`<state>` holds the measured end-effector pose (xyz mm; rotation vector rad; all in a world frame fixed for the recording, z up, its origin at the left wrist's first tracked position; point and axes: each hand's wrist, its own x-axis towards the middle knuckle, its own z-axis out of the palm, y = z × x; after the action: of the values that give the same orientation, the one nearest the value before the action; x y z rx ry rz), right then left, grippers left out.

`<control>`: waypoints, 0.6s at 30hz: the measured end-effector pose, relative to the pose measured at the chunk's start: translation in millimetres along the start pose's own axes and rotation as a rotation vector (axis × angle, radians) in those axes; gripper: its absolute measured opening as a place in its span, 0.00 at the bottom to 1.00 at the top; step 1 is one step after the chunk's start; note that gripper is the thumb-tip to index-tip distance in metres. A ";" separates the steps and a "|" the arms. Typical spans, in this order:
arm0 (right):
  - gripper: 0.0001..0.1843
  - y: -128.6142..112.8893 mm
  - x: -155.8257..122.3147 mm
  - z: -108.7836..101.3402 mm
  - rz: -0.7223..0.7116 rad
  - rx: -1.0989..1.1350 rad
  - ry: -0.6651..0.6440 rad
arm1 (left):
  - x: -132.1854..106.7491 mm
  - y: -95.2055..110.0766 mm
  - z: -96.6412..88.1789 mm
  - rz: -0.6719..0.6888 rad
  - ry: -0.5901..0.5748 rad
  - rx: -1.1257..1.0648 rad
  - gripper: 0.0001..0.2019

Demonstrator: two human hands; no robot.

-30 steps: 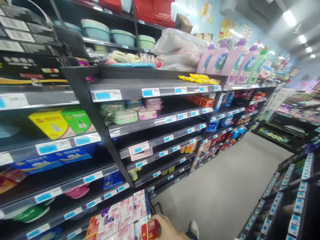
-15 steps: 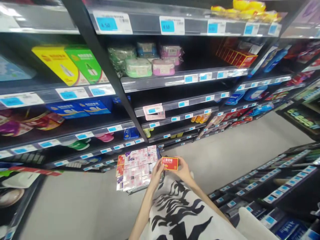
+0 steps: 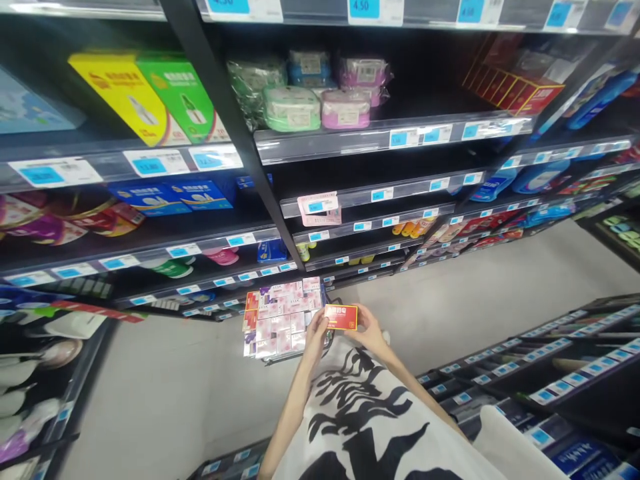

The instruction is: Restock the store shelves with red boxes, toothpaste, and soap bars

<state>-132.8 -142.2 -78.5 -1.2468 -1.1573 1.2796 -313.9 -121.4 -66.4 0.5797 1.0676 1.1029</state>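
A small red soap box (image 3: 342,317) with a yellow edge and white lettering is held level in front of my body. My left hand (image 3: 317,329) grips its left end, and my right hand (image 3: 371,328) closes on its right end. Just left of my hands is a cart (image 3: 285,359) stacked with pink-and-white soap boxes (image 3: 283,320) and a few red boxes (image 3: 251,311) along its left side. On the shelf at upper right stands a row of red boxes (image 3: 533,97) similar to the held one.
Tall dark shelving (image 3: 330,143) with price tags runs ahead, carrying plastic soap cases (image 3: 293,110) and yellow and green boxes (image 3: 150,100). Lower shelves (image 3: 500,373) line the right side behind me. Grey floor (image 3: 450,293) stretches along the aisle; another rack (image 3: 55,387) stands at left.
The camera view has tilted lower and shifted, so the shelves sit higher in the picture. Both hands still hold the red box in nearly the same pose.
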 end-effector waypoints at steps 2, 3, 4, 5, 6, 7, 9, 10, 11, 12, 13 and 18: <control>0.45 -5.0 -1.0 -0.3 0.020 0.053 -0.007 | -0.9 1.4 -0.1 -0.018 0.004 0.013 0.30; 0.46 -7.3 -1.3 -1.1 0.030 0.081 -0.005 | -1.6 1.8 0.1 -0.027 0.002 0.008 0.31; 0.48 -9.1 -1.4 -2.3 0.042 0.109 -0.011 | -2.5 2.1 0.6 -0.038 -0.003 -0.012 0.31; 0.51 -10.3 -1.2 -3.9 0.057 0.133 -0.032 | -3.5 2.1 1.1 -0.050 -0.013 -0.050 0.33; 0.52 -10.9 -0.7 -5.7 0.073 0.152 -0.073 | -4.6 2.1 1.7 -0.065 -0.024 -0.104 0.34; 0.52 -10.8 -0.1 -7.4 0.089 0.163 -0.131 | -5.6 2.2 2.3 -0.082 -0.032 -0.172 0.34; 0.46 -8.8 1.5 -9.0 0.107 0.164 -0.249 | -6.8 2.7 2.7 -0.131 -0.036 -0.315 0.32; 0.42 -7.2 2.2 -8.6 0.107 0.157 -0.294 | -7.1 3.3 2.4 -0.164 -0.037 -0.377 0.28; 0.38 -5.3 2.7 -7.2 0.105 0.150 -0.321 | -7.1 4.3 1.7 -0.197 -0.041 -0.431 0.22; 0.35 -3.3 2.9 -5.0 0.105 0.145 -0.333 | -7.2 5.7 0.7 -0.227 -0.051 -0.480 0.15; 0.33 -1.2 2.7 -2.1 0.108 0.143 -0.335 | -7.4 7.3 -0.5 -0.250 -0.065 -0.527 0.08; 0.31 5.2 -2.1 12.0 0.147 0.142 -0.372 | -12.0 14.9 -7.3 -0.202 -0.062 -0.720 0.09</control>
<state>-144.9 -144.7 -83.3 -1.0297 -1.2231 1.7259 -327.5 -127.6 -52.5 -0.0676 0.5923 1.1843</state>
